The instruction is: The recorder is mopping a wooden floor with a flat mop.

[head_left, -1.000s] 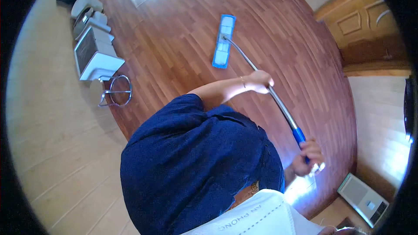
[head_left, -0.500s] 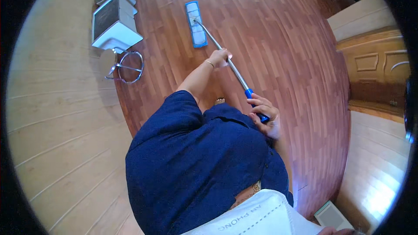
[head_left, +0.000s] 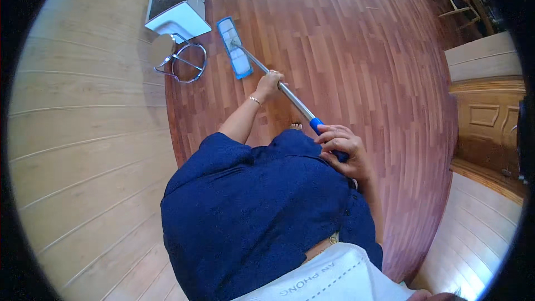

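A flat mop [head_left: 296, 101] with a metal pole and a blue grip slants across the floor in front of me. Its long head [head_left: 234, 47], pale on top with a blue fringe, lies flat on the wood floor. My left hand [head_left: 270, 85], with a bracelet at the wrist, is closed round the pole about midway. Close to my body, my right hand [head_left: 344, 150] is wrapped round the blue grip at the pole's upper end. The mop head lies to the right of a round stool with chrome legs.
The stool [head_left: 186, 62] stands by the left wall [head_left: 83, 128], with a white cabinet [head_left: 184, 14] with a dark top just beyond it. A brown wooden door [head_left: 484, 120] is on the right. Wooden furniture [head_left: 451, 0] stands at the far right on the reddish floor [head_left: 345, 50].
The mop head has come nearer and shifted left, towards the stool, and tilts more. My left hand has moved slightly nearer and left with the pole. The view has shifted.
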`<state>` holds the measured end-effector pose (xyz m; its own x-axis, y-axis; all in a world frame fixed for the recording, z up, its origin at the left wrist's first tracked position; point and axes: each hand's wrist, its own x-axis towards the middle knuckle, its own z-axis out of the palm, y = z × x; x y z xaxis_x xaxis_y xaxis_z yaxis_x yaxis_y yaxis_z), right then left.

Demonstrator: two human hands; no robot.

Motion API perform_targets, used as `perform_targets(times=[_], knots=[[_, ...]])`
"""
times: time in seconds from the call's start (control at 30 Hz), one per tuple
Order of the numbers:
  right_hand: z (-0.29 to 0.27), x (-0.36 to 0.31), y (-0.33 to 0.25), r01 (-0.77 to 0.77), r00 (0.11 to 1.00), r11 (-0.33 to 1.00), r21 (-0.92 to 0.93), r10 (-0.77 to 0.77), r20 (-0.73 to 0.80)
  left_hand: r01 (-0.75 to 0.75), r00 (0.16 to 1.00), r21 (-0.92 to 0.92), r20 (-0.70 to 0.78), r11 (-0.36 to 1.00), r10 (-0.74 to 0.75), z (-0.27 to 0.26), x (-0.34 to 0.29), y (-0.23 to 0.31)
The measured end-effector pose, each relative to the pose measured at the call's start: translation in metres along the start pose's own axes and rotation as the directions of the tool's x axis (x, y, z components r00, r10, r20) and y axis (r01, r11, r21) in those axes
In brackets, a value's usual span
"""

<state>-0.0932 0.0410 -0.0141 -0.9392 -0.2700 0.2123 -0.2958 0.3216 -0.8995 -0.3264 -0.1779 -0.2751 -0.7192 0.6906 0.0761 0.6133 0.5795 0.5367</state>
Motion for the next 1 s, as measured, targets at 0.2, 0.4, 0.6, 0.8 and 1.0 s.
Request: perform_targets(times=[0.2,0.4,0.6,0.8,1.0], knots=[[-0.007,-0.03,-0.03,-0.049,0.997,0.993,0.11,0.054,-0.046,0.01,1.0,0.048,0.018,0.999,-0.011,-0.009,-0.035,0.041],[-0.029,-0.095,-0.062,-0.104,0.968,0.984,0.141,0.133,-0.215,-0.106,0.994,-0.025,0.035,0.994,0.107,0.025,-0.039,0.115],[-0.022,-0.157,-0.105,-0.165,0.916,0.986,-0.004,0.152,-0.371,-0.294,0.949,-0.271,0.03,0.917,0.313,0.067,-0.025,0.186],[0.004,-0.202,-0.139,-0.296,0.824,0.938,-0.182,0.155,-0.545,-0.436,0.856,-0.344,0.126,0.831,0.501,0.106,-0.009,0.261],[0.012,-0.237,-0.167,-0.398,0.801,0.851,-0.343,0.141,-0.581,-0.572,0.743,-0.473,0.047,0.67,0.667,0.162,-0.003,0.337]])
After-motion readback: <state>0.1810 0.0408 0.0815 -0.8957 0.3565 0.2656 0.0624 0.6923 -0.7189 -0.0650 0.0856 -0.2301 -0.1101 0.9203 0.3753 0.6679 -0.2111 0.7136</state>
